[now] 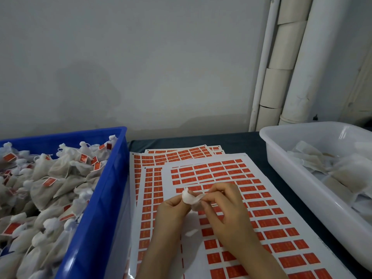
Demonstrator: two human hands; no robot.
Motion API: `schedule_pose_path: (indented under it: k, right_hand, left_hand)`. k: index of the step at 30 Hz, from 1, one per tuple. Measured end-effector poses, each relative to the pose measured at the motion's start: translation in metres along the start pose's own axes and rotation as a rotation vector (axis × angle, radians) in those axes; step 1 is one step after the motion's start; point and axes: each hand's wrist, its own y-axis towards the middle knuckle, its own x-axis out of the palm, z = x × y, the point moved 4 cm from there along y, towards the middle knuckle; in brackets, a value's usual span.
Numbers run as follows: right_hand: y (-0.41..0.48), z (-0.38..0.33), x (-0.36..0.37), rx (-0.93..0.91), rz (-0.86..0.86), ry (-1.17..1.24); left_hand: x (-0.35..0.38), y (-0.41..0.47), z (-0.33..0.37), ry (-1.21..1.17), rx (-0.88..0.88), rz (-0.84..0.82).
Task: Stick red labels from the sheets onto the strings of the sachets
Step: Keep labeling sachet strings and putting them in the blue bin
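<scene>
Both hands meet over the top label sheet (265,200), a white sheet with rows of red labels. My left hand (171,208) pinches the left end of a small white sachet (190,198). My right hand (223,204) pinches its right end with curled fingers. The sachet's string is not discernible, and no label shows between the fingers. More label sheets (181,154) lie fanned out underneath and behind.
A blue crate (112,178) at the left holds several white sachets with red labels on their strings. A white tub (302,178) at the right holds unlabelled sachets. The sheets lie on a dark table (237,141) against a grey wall; white pipes (302,77) rise at the back right.
</scene>
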Motion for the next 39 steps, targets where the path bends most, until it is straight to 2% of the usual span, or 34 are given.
schedule_pose_path:
  k: [2,6,10,14,17,23,25,30,34,36,39]
  right_hand:
    - [-0.001,0.002,0.002,-0.041,-0.051,-0.047]
    - [-0.005,0.009,0.009,0.105,-0.212,0.108]
    - [-0.002,0.007,0.003,0.096,-0.158,0.146]
    - [0.003,0.005,-0.006,-0.024,-0.068,-0.009]
    - [0.005,0.003,-0.006,-0.055,-0.049,-0.013]
    - [-0.002,0.016,0.003,0.193,-0.105,0.203]
    - [-0.002,0.015,0.005,0.239,-0.095,0.240]
    - [-0.003,0.012,0.013,0.263,-0.194,0.264]
    - [-0.004,0.017,0.015,0.335,-0.170,0.295]
    - [-0.006,0.019,0.018,0.368,-0.207,0.289]
    - [-0.008,0.018,0.022,0.420,-0.269,0.370]
  left_hand:
    - [-0.001,0.000,0.000,0.021,0.006,0.005]
    - [-0.001,-0.002,0.002,0.021,0.020,-0.021]
    - [-0.001,-0.001,0.002,0.035,0.006,-0.084]
    - [0.000,-0.002,0.001,0.145,0.024,-0.125]
    - [0.001,-0.002,0.002,0.175,0.023,-0.163]
    - [0.002,-0.004,0.005,0.176,0.029,-0.214]
    - [0.005,-0.004,0.005,0.173,0.026,-0.229]
    - [0.008,0.000,0.000,0.213,0.020,-0.196]
    - [0.009,0.002,-0.002,0.068,0.018,-0.144]
    - [0.008,0.002,0.000,-0.032,0.037,-0.110]
    - [0.009,0.000,0.001,-0.043,0.104,-0.071]
